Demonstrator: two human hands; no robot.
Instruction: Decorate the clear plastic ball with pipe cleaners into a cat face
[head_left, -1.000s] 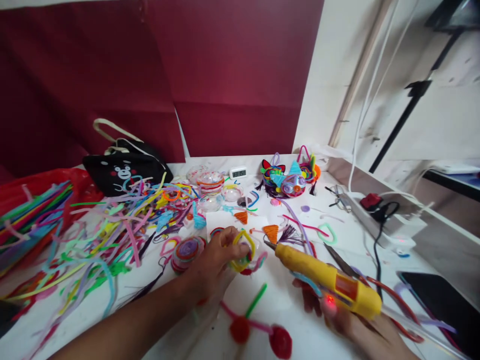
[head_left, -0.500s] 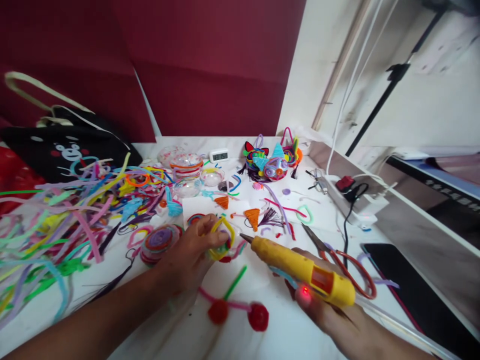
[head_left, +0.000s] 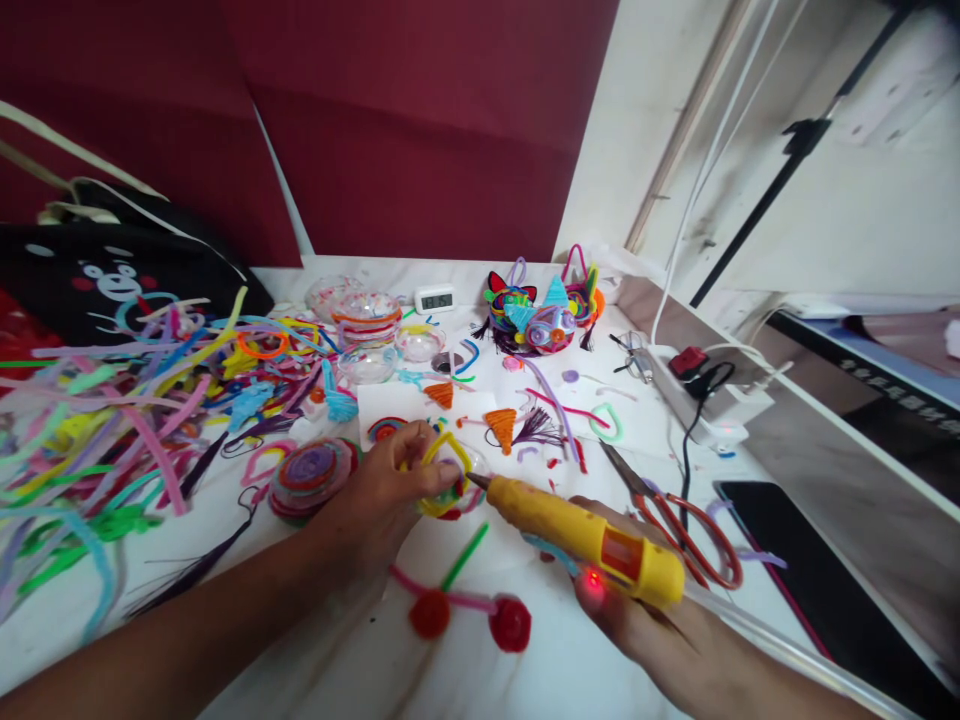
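Note:
My left hand [head_left: 379,495] pinches a small piece of bent pipe cleaner, a yellow loop [head_left: 442,478] with red and pink bits under it, and holds it down on the white table [head_left: 360,670]. My right hand [head_left: 645,625] grips a yellow hot glue gun [head_left: 592,535] with a red light lit on its side. The gun's nozzle [head_left: 474,481] touches the right edge of the yellow loop. A coiled purple and red disc [head_left: 309,472] lies just left of my left hand. In front of my hands lie two red coils on a pink and green stem [head_left: 465,605].
A heap of loose coloured pipe cleaners [head_left: 112,430] covers the left side, in front of a black bear bag [head_left: 120,280]. Clear bowls [head_left: 367,335], a small clock [head_left: 435,299] and a finished colourful craft [head_left: 544,315] stand at the back. Red-handled scissors [head_left: 675,520], a power strip [head_left: 712,400] and a dark tablet [head_left: 817,580] lie to the right.
The glue gun has moved left until its nozzle meets the yellow loop. My left hand has kept hold of the loop. The view has shifted, so the table's things sit further left.

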